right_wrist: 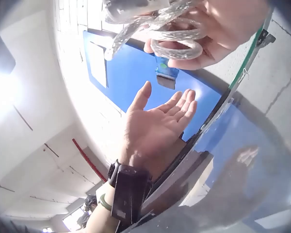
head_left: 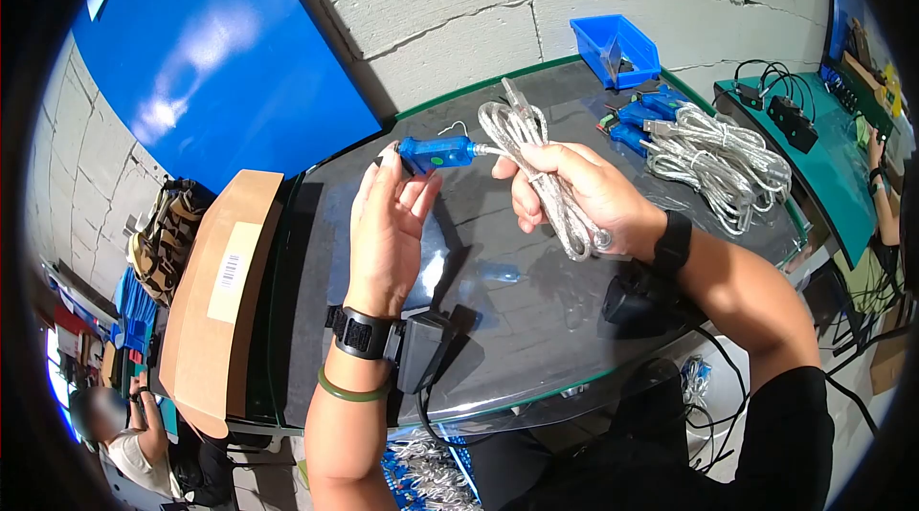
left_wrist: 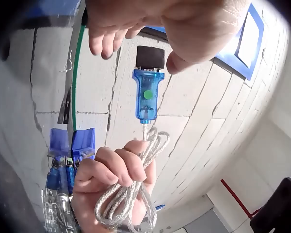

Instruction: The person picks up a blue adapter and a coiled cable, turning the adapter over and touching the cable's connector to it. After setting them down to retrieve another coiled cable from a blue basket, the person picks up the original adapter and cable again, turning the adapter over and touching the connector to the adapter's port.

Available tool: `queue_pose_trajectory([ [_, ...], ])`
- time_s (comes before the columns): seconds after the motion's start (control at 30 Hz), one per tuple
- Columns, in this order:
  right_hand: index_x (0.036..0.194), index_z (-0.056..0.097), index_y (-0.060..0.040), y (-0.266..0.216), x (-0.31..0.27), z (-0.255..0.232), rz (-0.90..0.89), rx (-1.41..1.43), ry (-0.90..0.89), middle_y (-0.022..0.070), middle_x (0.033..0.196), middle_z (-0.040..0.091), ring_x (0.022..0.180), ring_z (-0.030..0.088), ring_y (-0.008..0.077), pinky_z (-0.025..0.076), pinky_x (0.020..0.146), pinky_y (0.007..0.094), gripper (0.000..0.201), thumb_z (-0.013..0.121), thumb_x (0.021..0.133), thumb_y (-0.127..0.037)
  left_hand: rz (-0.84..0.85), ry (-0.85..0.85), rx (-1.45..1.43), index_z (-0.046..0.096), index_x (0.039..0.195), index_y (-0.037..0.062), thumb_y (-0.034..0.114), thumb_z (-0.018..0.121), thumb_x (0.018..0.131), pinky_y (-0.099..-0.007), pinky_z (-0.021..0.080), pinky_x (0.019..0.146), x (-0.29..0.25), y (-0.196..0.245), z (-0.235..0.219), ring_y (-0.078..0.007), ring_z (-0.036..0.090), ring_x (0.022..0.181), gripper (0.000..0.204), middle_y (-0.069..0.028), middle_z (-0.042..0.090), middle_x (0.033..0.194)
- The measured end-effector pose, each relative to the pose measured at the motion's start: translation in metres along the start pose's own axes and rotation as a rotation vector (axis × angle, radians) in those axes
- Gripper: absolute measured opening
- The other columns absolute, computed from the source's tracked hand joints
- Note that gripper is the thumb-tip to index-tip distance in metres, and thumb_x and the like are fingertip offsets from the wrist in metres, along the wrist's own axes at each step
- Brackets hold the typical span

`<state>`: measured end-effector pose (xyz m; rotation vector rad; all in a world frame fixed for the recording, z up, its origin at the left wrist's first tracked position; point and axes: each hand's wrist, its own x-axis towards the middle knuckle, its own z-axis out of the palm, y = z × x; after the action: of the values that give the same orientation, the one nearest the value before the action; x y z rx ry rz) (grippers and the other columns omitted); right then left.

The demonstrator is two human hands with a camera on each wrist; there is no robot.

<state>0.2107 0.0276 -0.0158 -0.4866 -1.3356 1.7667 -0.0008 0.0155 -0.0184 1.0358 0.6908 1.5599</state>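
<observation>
Coiled silver cable (head_left: 562, 210) is gripped by the right hand (head_left: 608, 193), its fingers curled around the bundle. From it extends a translucent blue connector (head_left: 440, 153) with a green dot. In the left wrist view, the connector (left_wrist: 146, 107) ends in a black cap (left_wrist: 150, 57), and the left hand (left_wrist: 199, 24) is above it, thumb close beside the cap. The right wrist view shows the left hand (right_wrist: 155, 128) palm up with extended fingers, apart from the cap (right_wrist: 166, 81). Part of the right hand (right_wrist: 228, 36) is behind cable loops there.
More coiled cables (head_left: 718, 162) with blue connectors lie at the table's right, near a blue bin (head_left: 617, 56). A cardboard box (head_left: 215, 300) stands at left. Clear plastic covers the dark tabletop (head_left: 536, 339). Another person (head_left: 134, 444) appears at lower left.
</observation>
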Motion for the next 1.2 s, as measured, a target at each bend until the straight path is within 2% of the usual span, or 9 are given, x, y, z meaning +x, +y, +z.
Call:
queue_pose_trajectory([
  [0.1,0.098,0.051,0.0038,0.003,0.002,-0.005,0.007,0.039,-0.033,0.0054,0.063,0.051,0.063,0.053,0.0166,0.042,0.060,0.0270,0.035,0.037,0.093,-0.028,0.072,-0.038,0.013,0.054,0.103,0.0050,0.023,0.054,0.089,-0.0315,0.047,0.087,-0.002,0.003,0.006,-0.0168,0.058,0.097,0.023,-0.0051,0.061,0.099],
  [0.17,0.098,0.051,0.0040,0.002,0.003,-0.007,0.007,0.060,-0.046,0.0056,0.062,0.051,0.062,0.052,0.0167,0.042,0.061,0.0272,0.035,0.036,0.093,-0.027,0.128,0.047,0.112,0.054,0.094,0.0057,0.020,0.053,0.090,-0.0258,0.051,0.076,-0.004,0.006,0.012,-0.0109,0.060,0.081,0.015,-0.0031,0.060,0.089],
  [0.27,0.098,0.050,0.0041,0.001,0.002,-0.006,0.026,0.002,-0.044,0.0056,0.062,0.051,0.062,0.052,0.0157,0.043,0.061,0.0273,0.038,0.037,0.094,-0.032,0.185,0.080,0.154,0.054,0.092,0.0063,0.020,0.054,0.090,-0.0252,0.052,0.071,-0.002,0.005,0.009,-0.0092,0.059,0.076,0.014,-0.0014,0.059,0.084],
  [0.37,0.098,0.051,0.0041,-0.001,0.001,-0.002,0.058,-0.042,-0.020,0.0048,0.064,0.052,0.059,0.052,0.0130,0.044,0.059,0.0259,0.039,0.044,0.093,-0.034,0.219,0.108,0.184,0.055,0.090,0.0069,0.020,0.056,0.089,-0.0244,0.051,0.067,-0.003,0.008,0.011,-0.0073,0.057,0.071,0.013,-0.0003,0.059,0.080],
  [0.43,0.097,0.051,0.0025,0.001,0.001,-0.001,0.084,-0.192,-0.020,0.0042,0.066,0.053,0.057,0.051,0.0103,0.046,0.057,0.0244,0.037,0.051,0.090,-0.034,0.225,0.125,0.209,0.055,0.089,0.0071,0.020,0.056,0.088,-0.0234,0.051,0.066,-0.003,0.009,0.012,-0.0068,0.056,0.070,0.013,-0.0001,0.058,0.080],
  [0.5,0.097,0.051,0.0012,0.002,0.001,-0.002,0.117,-0.134,-0.017,0.0041,0.068,0.054,0.056,0.053,0.0099,0.047,0.054,0.0240,0.033,0.055,0.088,-0.031,0.232,0.143,0.235,0.055,0.087,0.0073,0.020,0.057,0.088,-0.0225,0.051,0.065,-0.003,0.009,0.012,-0.0063,0.056,0.069,0.013,0.0001,0.058,0.080],
  [0.7,0.101,0.049,-0.0004,0.004,0.000,0.001,0.124,-0.110,0.042,0.0053,0.072,0.055,0.056,0.057,0.0116,0.050,0.050,0.0254,0.037,0.048,0.091,-0.036,0.252,0.122,0.278,0.057,0.088,0.0089,0.024,0.058,0.087,-0.0199,0.051,0.064,-0.001,0.008,0.006,-0.0044,0.058,0.067,0.015,0.0009,0.061,0.079],
  [0.77,0.102,0.048,-0.0004,0.004,0.000,0.001,0.114,-0.098,0.013,0.0060,0.073,0.055,0.056,0.057,0.0120,0.050,0.051,0.0257,0.040,0.043,0.093,-0.038,0.245,0.159,0.263,0.054,0.084,0.0073,0.020,0.058,0.088,-0.0193,0.049,0.060,-0.002,0.009,0.010,-0.0052,0.055,0.064,0.014,0.0006,0.057,0.075],
  [1.2,0.105,0.044,0.0013,0.010,0.001,-0.004,0.057,-0.079,0.005,0.0055,0.073,0.052,0.055,0.056,0.0134,0.051,0.054,0.0277,0.042,0.038,0.094,-0.039,0.232,0.150,0.266,0.055,0.082,0.0073,0.020,0.057,0.087,-0.0216,0.050,0.062,-0.004,0.011,0.011,-0.0052,0.055,0.065,0.014,0.0005,0.057,0.074],
])
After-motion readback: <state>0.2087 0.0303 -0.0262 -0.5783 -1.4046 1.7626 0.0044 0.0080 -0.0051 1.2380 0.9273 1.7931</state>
